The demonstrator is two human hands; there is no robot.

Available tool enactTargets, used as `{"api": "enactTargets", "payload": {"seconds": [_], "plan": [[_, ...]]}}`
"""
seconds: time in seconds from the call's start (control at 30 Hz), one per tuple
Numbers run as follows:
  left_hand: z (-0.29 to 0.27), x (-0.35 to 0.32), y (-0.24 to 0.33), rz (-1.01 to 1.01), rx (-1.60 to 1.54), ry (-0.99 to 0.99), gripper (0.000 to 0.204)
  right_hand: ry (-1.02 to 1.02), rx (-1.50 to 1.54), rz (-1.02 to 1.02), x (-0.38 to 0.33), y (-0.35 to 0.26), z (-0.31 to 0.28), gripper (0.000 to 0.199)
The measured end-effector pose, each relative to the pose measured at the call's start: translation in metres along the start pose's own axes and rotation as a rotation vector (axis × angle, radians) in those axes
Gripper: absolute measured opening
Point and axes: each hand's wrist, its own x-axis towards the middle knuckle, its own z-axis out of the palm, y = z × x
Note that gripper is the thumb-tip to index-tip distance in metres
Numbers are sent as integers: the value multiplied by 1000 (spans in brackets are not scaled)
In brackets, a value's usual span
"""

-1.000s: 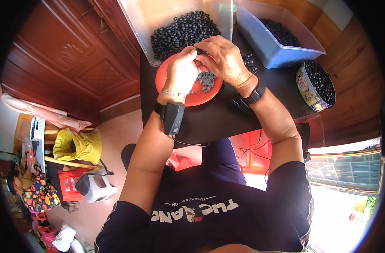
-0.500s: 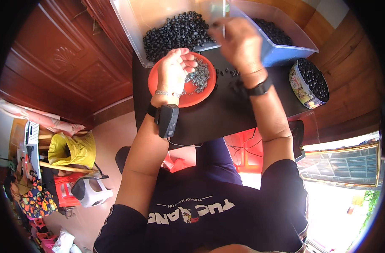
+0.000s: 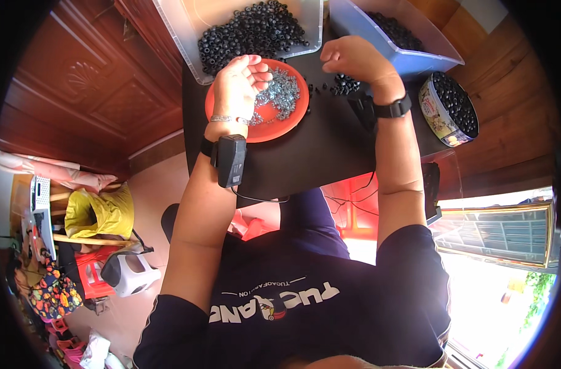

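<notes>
My left hand (image 3: 234, 89) is held over the left side of a round orange-red plate (image 3: 300, 114), palm turned inward. Its fingers are loosely bent and apart, with nothing visible in them. Small clear, glassy-looking pieces (image 3: 283, 93) are heaped on the plate. To the right, my right hand (image 3: 362, 61) hovers above the dark table, its fingers curled closed. What they hold, if anything, is hidden. Just below that hand lies a small pile of shiny black pieces (image 3: 344, 85). Ring-like black pieces (image 3: 250, 34) fill part of a clear plastic bin (image 3: 179, 43) behind the plate.
A bluish plastic bin (image 3: 416, 64) with more black pieces stands at the back right. Beside it, a round printed tub (image 3: 436, 117) is full of black beads. A dark device (image 3: 362, 112) lies near my right wrist. A cable (image 3: 262, 199) hangs from my left-wrist device.
My right hand has drawn back from the right edge of the clear bin, and its fingers have curled in. The left hand keeps its place over the plate. The whole view has shifted slightly.
</notes>
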Motion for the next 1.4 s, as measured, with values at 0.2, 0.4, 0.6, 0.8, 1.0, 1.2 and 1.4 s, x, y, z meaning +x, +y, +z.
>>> {"api": "enactTargets", "payload": {"seconds": [0.2, 0.4, 0.6, 0.8, 1.0, 1.2, 1.4], "plan": [[-4, 1, 2, -16, -20, 4, 23, -25, -254, 135, 5, 30, 16, 20], [-4, 1, 3, -37, -27, 17, 23, -42, -344, 155, 8, 43, 36, 18], [-5, 0, 4, -32, -14, 7, 23, -167, -149, 136, 16, 35, 40, 21], [-2, -3, 2, -37, 3, -31, 23, -29, 413, 17, 18, 9, 43, 34], [4, -4, -5, -37, 82, -137, 22, 12, 755, -75, 9, -57, 38, 41], [7, -6, -7, -23, 50, -179, 19, 64, 715, -189, 10, -64, 43, 37], [7, -5, -7, -17, -17, -217, 16, 93, 717, -235, 9, -62, 43, 30]]}}
